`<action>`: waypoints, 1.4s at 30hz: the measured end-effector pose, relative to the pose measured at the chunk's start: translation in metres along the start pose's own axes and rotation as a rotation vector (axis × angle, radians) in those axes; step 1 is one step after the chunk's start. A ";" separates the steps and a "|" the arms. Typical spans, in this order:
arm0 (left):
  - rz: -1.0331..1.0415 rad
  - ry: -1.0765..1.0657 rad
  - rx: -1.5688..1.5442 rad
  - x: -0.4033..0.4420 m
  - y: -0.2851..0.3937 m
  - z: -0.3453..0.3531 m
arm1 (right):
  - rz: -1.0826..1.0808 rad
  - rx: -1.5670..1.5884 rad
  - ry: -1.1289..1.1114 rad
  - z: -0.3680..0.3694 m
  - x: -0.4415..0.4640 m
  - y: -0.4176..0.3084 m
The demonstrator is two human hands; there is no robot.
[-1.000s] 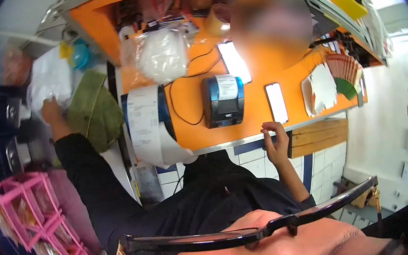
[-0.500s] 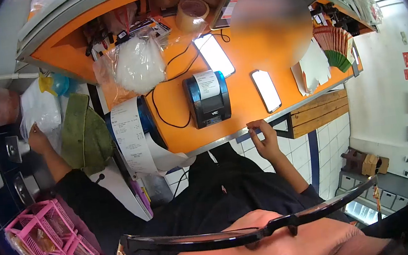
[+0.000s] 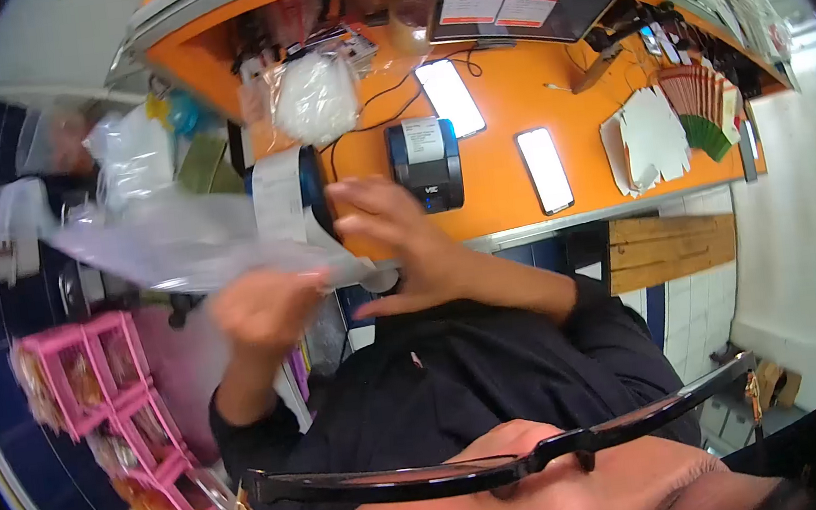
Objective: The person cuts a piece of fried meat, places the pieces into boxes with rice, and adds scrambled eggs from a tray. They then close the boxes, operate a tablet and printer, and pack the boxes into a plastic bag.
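Orange counter (image 3: pixel 496 185) (cluttered), plastic bag (image 3: pixel 166 247), white wall (image 3: pixel 799 241)

A lit tablet (image 3: pixel 525 0) stands at the orange counter's (image 3: pixel 505 178) rear, two bright-screened phones (image 3: pixel 545 171) lie flat, and a pink rack (image 3: pixel 131 399) stands left.

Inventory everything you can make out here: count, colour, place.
plastic bag: one, translucent white, left of centre
counter: one, orange, centre
receipt printer: one, black and blue, on counter
printed paper: one strip, white, left of printer
phones: at least two, white screens, on counter
display: one, black, counter's back
fanned papers: several, red and green, counter's right
baskets: several, pink, lower left
glasses: one pair, dark, bottom
left hand: one, bare, gripping the bag
right hand: one, bare, open by the bag
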State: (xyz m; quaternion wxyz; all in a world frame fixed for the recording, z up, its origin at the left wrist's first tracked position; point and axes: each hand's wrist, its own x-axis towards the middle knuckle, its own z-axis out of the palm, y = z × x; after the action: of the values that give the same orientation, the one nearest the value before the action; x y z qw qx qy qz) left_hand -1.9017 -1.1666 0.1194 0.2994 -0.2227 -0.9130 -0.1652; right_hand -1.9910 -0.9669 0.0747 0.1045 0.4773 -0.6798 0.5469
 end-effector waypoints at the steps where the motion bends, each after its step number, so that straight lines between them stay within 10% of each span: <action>1: -0.068 -0.102 -0.081 0.001 0.029 0.008 | -0.022 0.030 -0.018 0.013 0.001 0.002; 3: -0.179 -0.181 -0.120 -0.011 0.059 0.009 | -0.161 -0.001 -0.278 0.034 -0.005 0.006; 7: -0.355 0.744 0.094 -0.039 0.097 0.016 | 0.286 0.798 -0.207 0.033 -0.020 -0.021; 8: -0.986 1.051 -0.219 -0.029 0.114 0.024 | 0.614 0.650 -0.435 0.012 -0.014 -0.036; 9: -1.570 1.384 -0.597 -0.029 0.132 0.024 | 0.733 1.157 -0.407 0.024 -0.034 -0.029; 11: -1.554 0.649 -1.287 -0.144 0.176 0.074 | 0.710 1.336 -0.624 0.012 -0.037 -0.049; 15: -1.046 1.286 -1.793 -0.165 0.279 0.144 | 0.843 1.562 -0.919 0.019 -0.080 -0.065; 24: -0.523 1.778 -1.112 -0.199 0.462 0.113 | 0.853 1.735 -1.322 0.039 -0.126 -0.129; 29: -1.452 1.560 -0.743 -0.187 0.525 0.096 | 0.759 1.729 -1.475 0.050 -0.163 -0.171; 31: -1.491 1.487 -0.518 -0.210 0.536 0.102 | 0.605 1.795 -1.495 0.064 -0.177 -0.183; 35: -1.650 1.869 -0.011 -0.236 0.564 0.068 | -0.258 0.554 -0.828 0.084 -0.213 -0.224; 37: -1.746 1.791 0.241 -0.278 0.579 0.058 | -0.289 0.629 -0.799 0.102 -0.250 -0.248; 42: -1.510 1.699 -0.074 -0.312 0.624 0.013 | 0.219 1.256 -1.569 0.121 -0.358 -0.328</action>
State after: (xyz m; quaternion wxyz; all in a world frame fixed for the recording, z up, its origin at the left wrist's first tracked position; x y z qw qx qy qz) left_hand -1.3673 -0.7289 0.0213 0.6387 0.5596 -0.3100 -0.4275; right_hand -1.5082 -0.8602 0.0020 -0.6927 0.6059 -0.1858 0.3441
